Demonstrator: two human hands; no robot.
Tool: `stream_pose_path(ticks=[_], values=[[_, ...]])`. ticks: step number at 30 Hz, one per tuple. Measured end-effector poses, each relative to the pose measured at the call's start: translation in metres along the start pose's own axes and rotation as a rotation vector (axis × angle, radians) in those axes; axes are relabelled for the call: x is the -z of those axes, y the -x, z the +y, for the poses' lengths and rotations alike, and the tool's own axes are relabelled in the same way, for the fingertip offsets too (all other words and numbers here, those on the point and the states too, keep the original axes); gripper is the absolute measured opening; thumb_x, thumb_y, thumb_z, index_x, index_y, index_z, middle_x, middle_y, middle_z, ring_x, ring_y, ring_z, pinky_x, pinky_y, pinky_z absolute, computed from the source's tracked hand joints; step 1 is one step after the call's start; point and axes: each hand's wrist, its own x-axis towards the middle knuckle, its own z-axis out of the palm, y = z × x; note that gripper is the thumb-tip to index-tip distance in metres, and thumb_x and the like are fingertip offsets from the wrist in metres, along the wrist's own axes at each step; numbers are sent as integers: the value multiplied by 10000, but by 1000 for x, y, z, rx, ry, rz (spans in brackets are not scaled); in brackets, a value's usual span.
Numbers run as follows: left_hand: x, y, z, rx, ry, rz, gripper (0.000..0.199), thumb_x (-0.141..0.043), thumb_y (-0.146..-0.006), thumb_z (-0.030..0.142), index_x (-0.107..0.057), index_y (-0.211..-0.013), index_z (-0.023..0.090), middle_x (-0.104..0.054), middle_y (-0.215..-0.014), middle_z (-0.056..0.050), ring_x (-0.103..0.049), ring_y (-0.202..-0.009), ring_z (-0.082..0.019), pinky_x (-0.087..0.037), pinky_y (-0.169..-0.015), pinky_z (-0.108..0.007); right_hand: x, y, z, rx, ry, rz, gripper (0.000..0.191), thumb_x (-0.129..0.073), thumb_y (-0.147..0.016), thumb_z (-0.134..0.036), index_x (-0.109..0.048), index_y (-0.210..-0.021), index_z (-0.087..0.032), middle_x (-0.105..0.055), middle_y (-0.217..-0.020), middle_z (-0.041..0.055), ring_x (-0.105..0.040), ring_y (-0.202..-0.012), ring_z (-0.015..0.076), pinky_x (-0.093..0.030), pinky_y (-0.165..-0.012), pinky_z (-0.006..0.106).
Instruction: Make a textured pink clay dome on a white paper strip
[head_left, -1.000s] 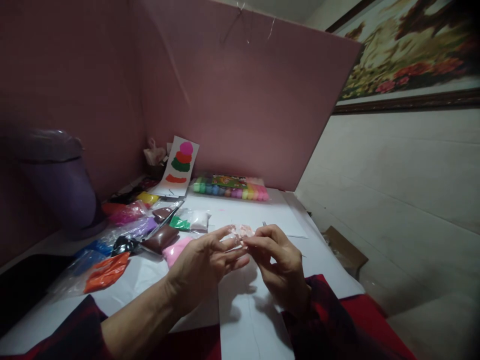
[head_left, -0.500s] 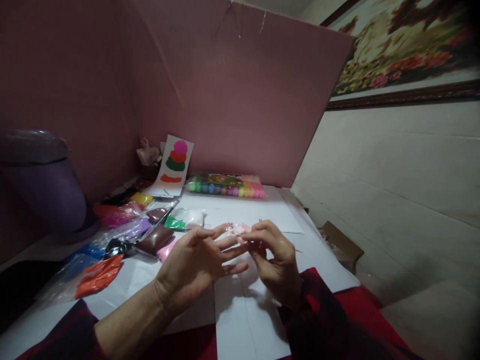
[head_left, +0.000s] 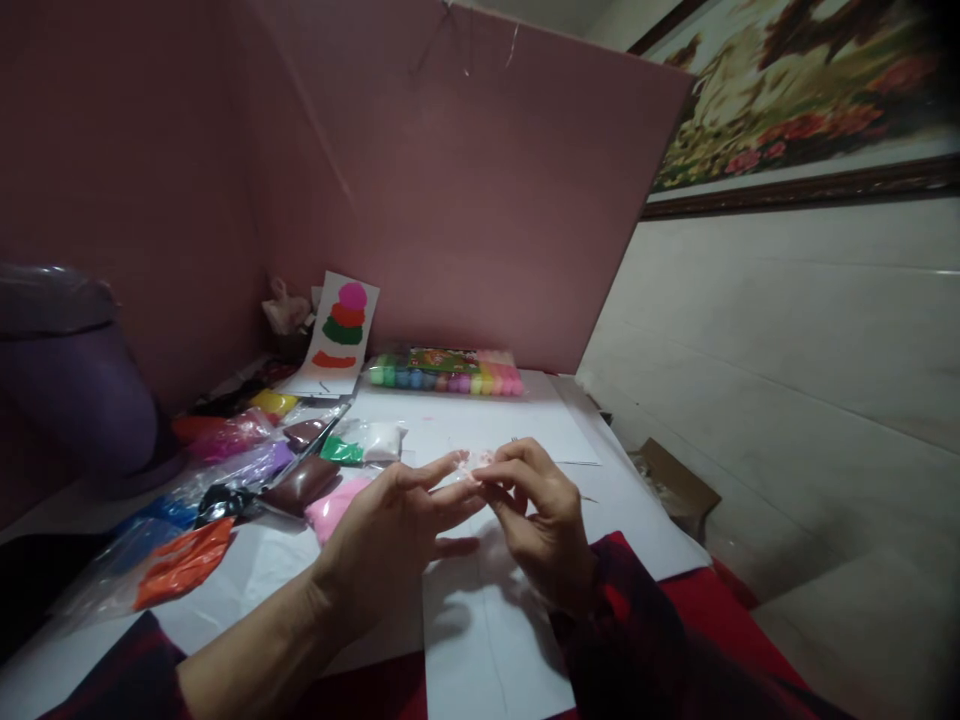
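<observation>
Between the fingers of both hands, just above the counter (head_left: 652,520), one small pale piece (head_left: 471,463), too blurred to tell whether soft clay or clear wrap. Right hand (head_left: 547,520): fingers pinched together on the near edge of the piece. Left hand (head_left: 375,540): fingers spread and released from any firm grip, tips touching the other side. For good work, pinch with the pads only, lightly and evenly; keep the left fingers steady as a rest, and ease the piece a little at a time to avoid tearing or smearing. Better to keep both wrists low and the piece clear of the sleeves. Now the count: two hands, one pale piece. Left of the fingers, one light pink packet (head_left: 337,505), two brown packets (head_left: 300,485), one black packet (head_left: 221,503), one orange packet (head_left: 187,565), one purple packet (head_left: 262,462) and one yellow packet (head_left: 274,402); red and bright pink ones too overlapped to count. Beyond the left fingertips, one green packet (head_left: 343,448) beside one white packet (head_left: 382,440). Farther beyond the fingers, one long pack of coloured pots (head_left: 450,372) and, left of that, one upright card (head_left: 360,350) with four painted patches. Far right of the fingers, one cardboard box (head_left: 686,485).
</observation>
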Motion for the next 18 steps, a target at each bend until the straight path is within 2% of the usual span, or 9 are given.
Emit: stream_pose_path(ticks=[4,9,13,14,18], values=[[5,0,-4,-11,-58,46,418,-442,-828,444,-597,-1184,290,-550,-1355,-58,-334,-1351,-285,-282,-1001,-466,1,-1,-2,-28,-10,143,97,-591,-858,-140,-630,-890,-222,-523,-852,17,-517,-694,128,-461,-596,261],[8,0,-8,-59,-112,12,433,-405,-875,439,-579,-1237,279,-558,-1344,-80,-343,-1346,-295,-283,-992,-499,-1,1,-2,30,50,-22,125,-566,-865,-119,-636,-901,-215,-552,-854,30,-538,-715,140,-457,-594,266],[6,0,-8,-94,-152,-24,389,-448,-866,430,-631,-1174,278,-573,-1325,-75,-380,-1326,-303,-336,-964,-469,0,-1,-4,-13,60,171,75,-565,-875,-148,-608,-884,-208,-542,-840,27,-537,-728,144,-462,-608,270],[6,0,-8,-103,-163,-31,381,-463,-860,426,-640,-1163,277,-576,-1320,-72,-383,-1324,-302,-343,-963,-456,1,-2,-5,-8,67,177,71,-568,-874,-155,-609,-891,-211,-539,-849,29,-536,-730,145,-463,-605,270],[8,-2,-9,-129,-195,-55,366,-490,-861,397,-643,-1168,269,-578,-1316,-57,-381,-1330,-289,-345,-970,-422,1,-2,-6,22,89,18,79,-563,-873,-164,-626,-873,-211,-536,-843,35,-535,-706,145,-466,-575,266]])
